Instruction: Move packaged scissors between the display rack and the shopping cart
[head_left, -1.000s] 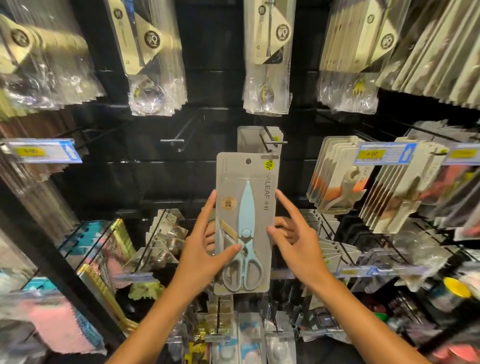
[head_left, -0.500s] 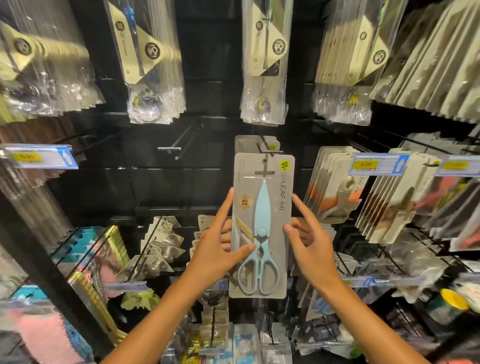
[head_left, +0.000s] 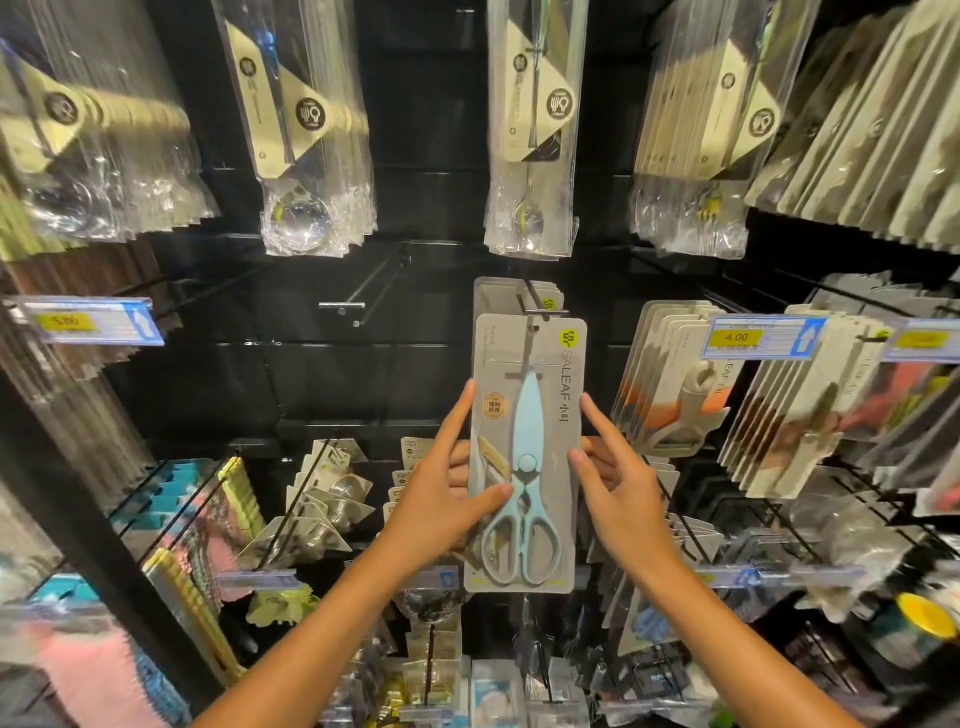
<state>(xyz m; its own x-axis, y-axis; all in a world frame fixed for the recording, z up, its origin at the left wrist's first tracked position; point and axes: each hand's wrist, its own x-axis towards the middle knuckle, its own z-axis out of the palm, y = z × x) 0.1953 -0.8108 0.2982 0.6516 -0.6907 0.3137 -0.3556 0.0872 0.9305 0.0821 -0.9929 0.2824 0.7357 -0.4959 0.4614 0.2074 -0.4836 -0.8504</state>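
Observation:
A grey card pack with light-blue scissors (head_left: 524, 415) is upright in front of the black display rack. My left hand (head_left: 441, 499) grips its left edge, thumb across the front near the handles. My right hand (head_left: 618, 488) holds the right edge, index finger stretched up along it. The pack's top hole is at the tip of a metal hook (head_left: 537, 306), where more of the same packs (head_left: 498, 293) hang behind. The shopping cart is not in view.
An empty double hook (head_left: 358, 296) sticks out to the left of the scissors' hook. Bagged spoons (head_left: 530, 156) hang above. Carded peelers (head_left: 670, 384) hang to the right, behind a price tag (head_left: 758, 338). Small carded goods fill the rows below.
Both hands have carried the scissors pack up and to the right, so its top hole has come level with the hook's tip. The grip is unchanged.

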